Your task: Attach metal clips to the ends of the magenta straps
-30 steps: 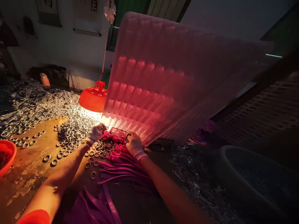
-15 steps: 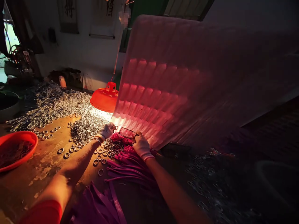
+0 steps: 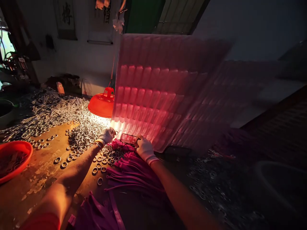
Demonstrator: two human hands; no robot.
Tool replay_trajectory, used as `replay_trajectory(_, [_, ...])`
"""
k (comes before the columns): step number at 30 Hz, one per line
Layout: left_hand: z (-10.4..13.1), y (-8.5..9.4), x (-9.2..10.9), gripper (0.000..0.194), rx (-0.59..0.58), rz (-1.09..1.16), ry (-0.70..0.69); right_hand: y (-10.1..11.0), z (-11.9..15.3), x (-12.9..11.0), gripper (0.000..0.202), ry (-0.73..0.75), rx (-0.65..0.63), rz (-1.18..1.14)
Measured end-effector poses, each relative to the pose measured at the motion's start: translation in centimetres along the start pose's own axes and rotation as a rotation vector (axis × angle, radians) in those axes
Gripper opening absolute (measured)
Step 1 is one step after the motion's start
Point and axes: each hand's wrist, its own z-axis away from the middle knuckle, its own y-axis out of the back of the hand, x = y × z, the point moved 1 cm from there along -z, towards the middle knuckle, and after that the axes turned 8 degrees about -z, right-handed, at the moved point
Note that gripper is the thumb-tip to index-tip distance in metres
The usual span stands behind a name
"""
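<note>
My left hand (image 3: pixel 107 135), in a white dotted glove, is closed with a metal ring (image 3: pixel 116 133) at its fingertips, beside a pile of metal rings (image 3: pixel 82 135). My right hand (image 3: pixel 145 149), also gloved, is closed at the right end of a dark wire frame (image 3: pixel 129 135); what its fingers pinch is too dark to make out. Purple straps (image 3: pixel 134 174) lie below and between the hands, and more purple straps (image 3: pixel 97 212) lie nearer me. Just behind the hands stands a large translucent moulded plastic sheet (image 3: pixel 144 95), lit pinkish red at its lower left.
A red lamp (image 3: pixel 102 103) hangs low over the rings, left of the sheet. An orange-red basin (image 3: pixel 27 156) with small parts sits at the left edge. More metal pieces (image 3: pixel 59 110) are heaped at the back left; loose parts (image 3: pixel 216 188) lie in shadow on the right.
The plastic sheet has tipped back, its top edge now lower and farther away. The view has shifted slightly right and up. Both hands keep nearly the same places by the wire frame.
</note>
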Motion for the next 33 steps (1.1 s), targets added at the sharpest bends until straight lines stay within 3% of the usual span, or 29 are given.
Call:
replay_trajectory(10, [0.0,1.3,-1.4,0.017,0.003,0.013,-0.086,-1.3,-0.5,-1.2,0.022,-0.011,0.033,-0.054])
replay_trajectory(19, [-1.1,-0.2,-0.1,0.011,0.015,0.012,-0.068,-0.3,0.1,1.4,0.024,0.050,-0.003,-0.065])
replay_trajectory(26, [-0.1,1.8,-2.8,0.015,0.001,0.052,-0.040,-1.9,-1.5,-1.5,0.026,0.031,0.012,-0.092])
replay_trajectory(33, [-1.7,-0.7,-0.9,0.014,-0.022,0.088,-0.066,-0.3,-0.4,1.2,0.022,0.028,-0.006,-0.052])
